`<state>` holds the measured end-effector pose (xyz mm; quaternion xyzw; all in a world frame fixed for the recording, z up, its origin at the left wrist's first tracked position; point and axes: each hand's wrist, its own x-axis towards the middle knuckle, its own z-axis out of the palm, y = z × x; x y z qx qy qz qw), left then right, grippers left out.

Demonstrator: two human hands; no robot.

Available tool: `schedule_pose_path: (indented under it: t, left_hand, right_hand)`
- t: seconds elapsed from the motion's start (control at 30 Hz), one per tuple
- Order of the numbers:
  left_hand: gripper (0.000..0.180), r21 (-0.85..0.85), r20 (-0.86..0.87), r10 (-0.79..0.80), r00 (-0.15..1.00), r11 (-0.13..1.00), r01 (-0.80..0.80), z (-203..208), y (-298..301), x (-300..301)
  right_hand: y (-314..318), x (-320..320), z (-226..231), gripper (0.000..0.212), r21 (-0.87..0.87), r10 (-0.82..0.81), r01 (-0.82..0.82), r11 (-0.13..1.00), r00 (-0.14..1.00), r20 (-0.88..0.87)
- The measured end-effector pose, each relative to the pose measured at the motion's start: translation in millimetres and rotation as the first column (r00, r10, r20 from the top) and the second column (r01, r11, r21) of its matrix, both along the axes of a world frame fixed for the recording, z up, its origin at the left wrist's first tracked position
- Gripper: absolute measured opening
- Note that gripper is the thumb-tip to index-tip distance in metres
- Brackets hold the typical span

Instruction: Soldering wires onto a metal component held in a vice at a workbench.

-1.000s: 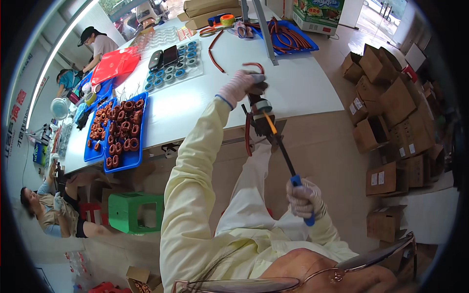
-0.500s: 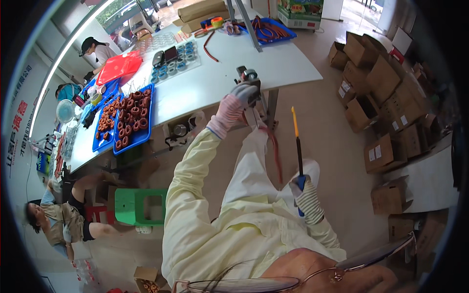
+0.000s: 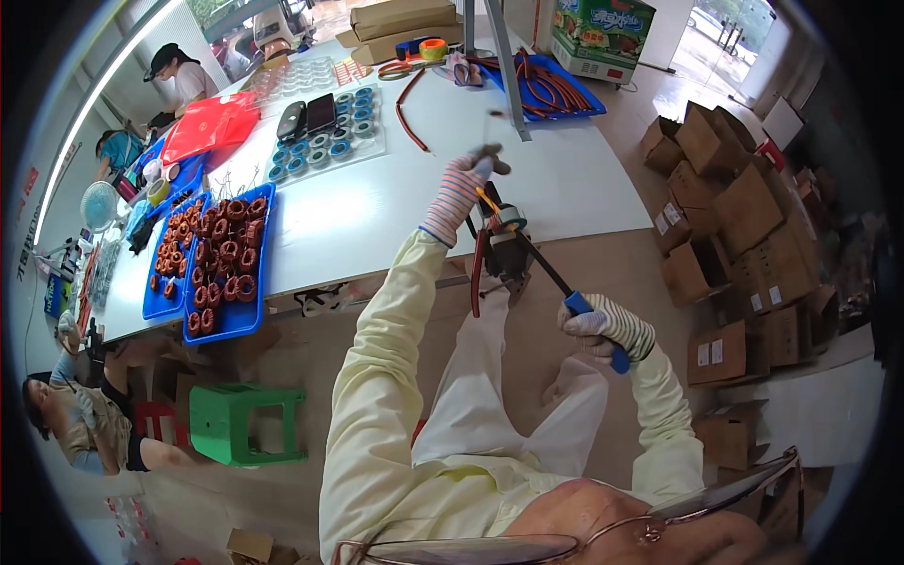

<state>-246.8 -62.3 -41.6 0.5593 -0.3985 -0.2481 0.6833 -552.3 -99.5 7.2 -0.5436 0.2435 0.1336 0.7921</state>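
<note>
My right hand (image 3: pixel 603 330), in a striped glove, is closed round the blue handle (image 3: pixel 579 303) of a hook tool with a black shaft (image 3: pixel 548 266). Its yellow-orange tip (image 3: pixel 487 199) passes through a small ring (image 3: pixel 509 218) on a dark clamp (image 3: pixel 509 256) at the table's front edge. Just beyond the ring is my left hand (image 3: pixel 478 174), gloved too, its dark fingertips parted; I make out nothing between them. A dark red cable-like strand (image 3: pixel 478 275) hangs beside the clamp.
Blue trays (image 3: pixel 266 282) of copper-wound rings stand left on the white table (image 3: pixel 348 235). Beyond lie blue-and-white rings (image 3: pixel 320 151), a red bag (image 3: pixel 209 127) and a tray of red-brown strands (image 3: pixel 556 85). A green stool (image 3: pixel 221 424), cardboard boxes (image 3: pixel 697 264) and other people surround the table.
The hook tool has swung from upright to slanting left, its tip now in the ring. My right hand has moved up; my left hand has left the clamp and lifted beyond it.
</note>
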Motion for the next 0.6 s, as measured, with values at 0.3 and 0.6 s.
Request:
schedule_pose_path:
  t: [0.3, 0.6]
  left_hand:
    - [0.020, -0.163, 0.401, 0.540, 0.740, 0.837, -0.522, -51, 29, 24]
    - [0.039, -0.133, 0.991, 0.133, -0.017, 0.991, 0.005, 7, 101, -101]
  right_hand:
    - [109, -57, -18, 0.009, 0.545, -0.351, 0.249, 0.800, 0.932, 0.089]
    - [166, -200, -10, 0.012, 0.231, -0.332, 0.350, 0.908, 0.936, -0.115]
